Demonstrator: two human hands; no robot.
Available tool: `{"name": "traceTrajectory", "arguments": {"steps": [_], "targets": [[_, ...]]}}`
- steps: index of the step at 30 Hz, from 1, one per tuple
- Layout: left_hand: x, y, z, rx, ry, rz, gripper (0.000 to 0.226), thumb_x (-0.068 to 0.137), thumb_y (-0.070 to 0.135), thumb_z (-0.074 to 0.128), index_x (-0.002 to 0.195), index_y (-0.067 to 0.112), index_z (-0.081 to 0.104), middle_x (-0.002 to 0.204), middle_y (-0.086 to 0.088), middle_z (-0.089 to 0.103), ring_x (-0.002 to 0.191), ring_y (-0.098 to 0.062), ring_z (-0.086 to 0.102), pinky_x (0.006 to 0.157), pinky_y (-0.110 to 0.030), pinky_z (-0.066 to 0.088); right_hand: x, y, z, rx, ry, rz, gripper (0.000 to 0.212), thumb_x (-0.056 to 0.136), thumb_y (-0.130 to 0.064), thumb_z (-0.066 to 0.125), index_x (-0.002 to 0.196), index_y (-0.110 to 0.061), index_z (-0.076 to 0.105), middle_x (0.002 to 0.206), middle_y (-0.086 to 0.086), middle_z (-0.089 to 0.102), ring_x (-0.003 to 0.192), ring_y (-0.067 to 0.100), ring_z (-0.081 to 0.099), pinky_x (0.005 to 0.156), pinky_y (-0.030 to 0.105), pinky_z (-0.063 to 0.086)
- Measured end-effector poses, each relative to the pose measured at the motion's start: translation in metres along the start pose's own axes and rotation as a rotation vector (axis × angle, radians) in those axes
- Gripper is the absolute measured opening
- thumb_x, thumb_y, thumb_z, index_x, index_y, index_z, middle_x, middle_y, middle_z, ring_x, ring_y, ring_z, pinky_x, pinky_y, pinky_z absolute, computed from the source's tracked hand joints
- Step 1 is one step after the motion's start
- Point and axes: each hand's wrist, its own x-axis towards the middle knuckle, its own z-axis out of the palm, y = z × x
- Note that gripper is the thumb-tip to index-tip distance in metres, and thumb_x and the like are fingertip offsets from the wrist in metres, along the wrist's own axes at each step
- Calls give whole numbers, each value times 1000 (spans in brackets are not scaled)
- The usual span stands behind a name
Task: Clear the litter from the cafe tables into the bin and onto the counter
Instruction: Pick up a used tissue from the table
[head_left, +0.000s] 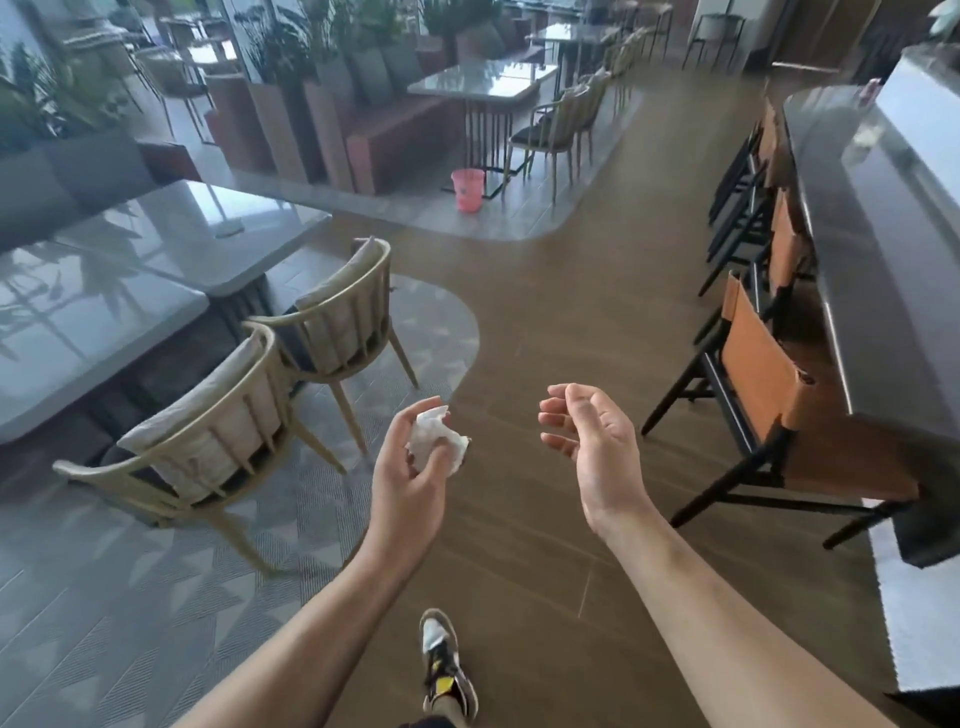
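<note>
left hand (410, 467) curls its fingers and thumb round a crumpled white paper napkin (434, 439), which bulges out above the fingertips. right hand (587, 441), just across from it, is turned palm inward with its fingers loosely bent and holds nothing. any marking on the white, black and yellow sneaker (441, 660) below the hands is too blurred to read. both hands hang over a brown wood-look plank floor (545, 322). left of the left hand the floor changes to grey patterned tile (104, 597), where two beige curved-back chairs with pale cushions (332, 322) stand against glossy grey rectangular tables (104, 322). right of the right hand, black-framed chairs with orange leather backs (758, 374) line a long dark grey counter (857, 234). far ahead of both hands, well apart from the napkin, a small pink plastic bin (467, 189) stands on the floor beside the legs of a further table. green potted plants (291, 47) rise behind the benches beyond the left hand.
</note>
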Motion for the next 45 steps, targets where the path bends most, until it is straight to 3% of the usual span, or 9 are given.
{"name": "traceTrajectory", "arguments": {"steps": [3, 7, 15, 18, 24, 27, 36, 41, 45], "targets": [[74, -20, 10, 45, -23, 37, 39, 99, 10, 69, 118, 45, 67, 110, 11, 75, 95, -28, 74, 81, -39, 60, 73, 8, 25, 4, -6, -18, 29, 96, -42, 57, 101, -18, 74, 96, 1, 73, 92, 17, 69, 78, 34, 57], [186, -41, 25, 28, -40, 41, 39, 99, 9, 69, 120, 43, 67, 115, 10, 76, 101, -19, 76, 87, -29, 60, 177, 18, 61, -1, -7, -52, 31, 95, -43, 57, 101, -19, 74, 96, 0, 73, 92, 17, 69, 78, 35, 57], [387, -39, 51, -22, -18, 9, 33, 96, 14, 70, 121, 35, 69, 113, 10, 75, 102, -30, 75, 94, -56, 60, 358, -1, 113, 13, 17, -122, 24, 96, -44, 60, 103, -27, 75, 107, 0, 71, 102, 13, 67, 85, 37, 59], [447, -42, 67, -45, -26, 0, 33, 89, 25, 67, 120, 36, 69, 110, 12, 75, 101, -34, 74, 94, -56, 60, 417, -2, 124, 19, 30, -132, 22, 96, -43, 61, 102, -28, 76, 109, 1, 71, 102, 12, 68, 85, 36, 58], [566, -70, 118, -50, -66, -1, 33, 93, 16, 67, 123, 30, 68, 112, 11, 75, 102, -29, 74, 96, -49, 61, 542, 17, 130, 31, 37, -127, 18, 96, -40, 61, 98, -32, 77, 104, -5, 73, 102, 8, 67, 89, 40, 56], [633, -82, 152, -47, -55, 2, 32, 90, 22, 66, 118, 37, 69, 111, 11, 76, 102, -31, 73, 92, -44, 61, 618, 25, 127, 30, 50, -130, 19, 96, -39, 61, 101, -29, 75, 101, -10, 74, 101, 5, 67, 93, 42, 54], [832, -92, 264, -79, -4, -36, 32, 81, 40, 70, 113, 39, 71, 111, 1, 76, 101, -25, 76, 98, -60, 58, 863, 4, 120, -22, 11, -159, 21, 95, -40, 60, 104, -29, 76, 103, -17, 74, 107, 5, 65, 96, 42, 53], [914, -101, 311, -140, -19, -43, 27, 91, 16, 67, 116, 26, 69, 101, 3, 76, 88, -13, 74, 92, -54, 62, 957, -1, 123, -49, -26, -149, 20, 95, -42, 60, 105, -33, 76, 108, -16, 74, 110, 5, 65, 99, 45, 53], [984, -110, 339, -194, 0, -61, 27, 88, 16, 63, 114, 22, 68, 100, -4, 73, 85, -18, 73, 90, -49, 61, 1028, 1, 128, -55, -23, -135, 22, 94, -44, 61, 105, -34, 76, 109, -14, 74, 111, 6, 65, 100, 46, 53]]}}
